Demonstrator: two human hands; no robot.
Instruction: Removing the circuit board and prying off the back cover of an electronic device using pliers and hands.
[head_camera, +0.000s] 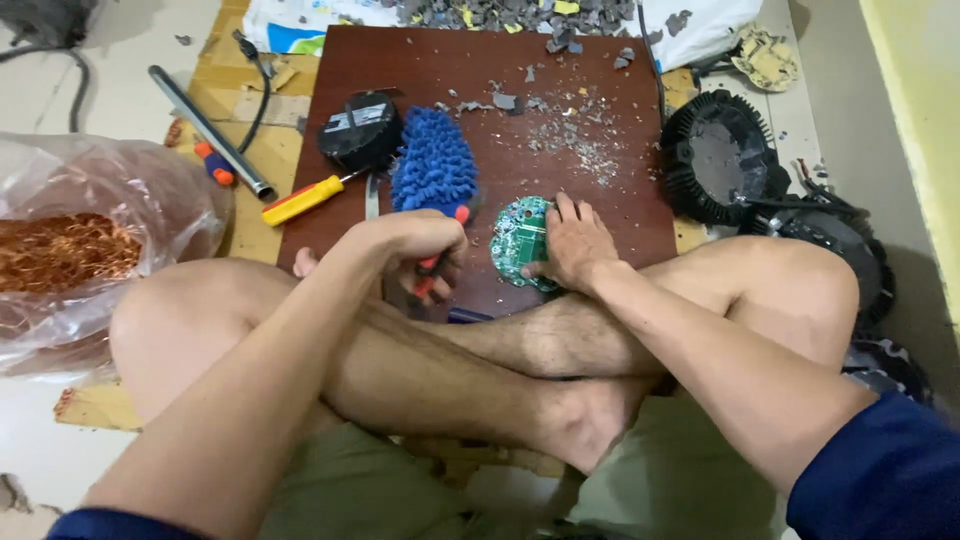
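Right hand (572, 243) pins the round green circuit board (522, 240) flat; left hand (420, 245) (fingers clenched on a red-handled tool (432, 268)) sits just left of it.

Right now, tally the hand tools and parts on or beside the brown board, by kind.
Screwdrivers: 2, a yellow-handled one and an orange-and-blue one
Red-handled tool in the left hand: 1
Green round circuit board under the right hand: 1
Blue fluffy duster head: 1
Metal tube: 1
Black round housings: 2, and
Total: 8
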